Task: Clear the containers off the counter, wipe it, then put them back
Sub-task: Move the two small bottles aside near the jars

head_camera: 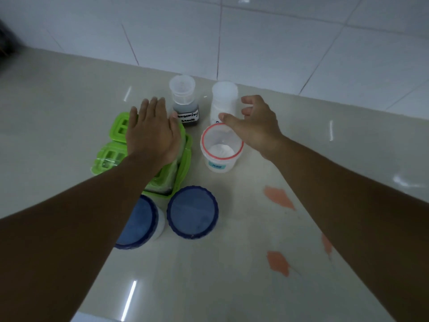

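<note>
Containers grouped mid-surface [232, 263], near wall. Left hand [153, 131] flat, grip released, over green boxes [109, 156]. Right hand [255, 123] half-curled around white jar [224, 101], not yet closed. Advice: clamp jar body below lid, lift straight, avoid red-rimmed tub [221, 147] beside wrist.
</note>
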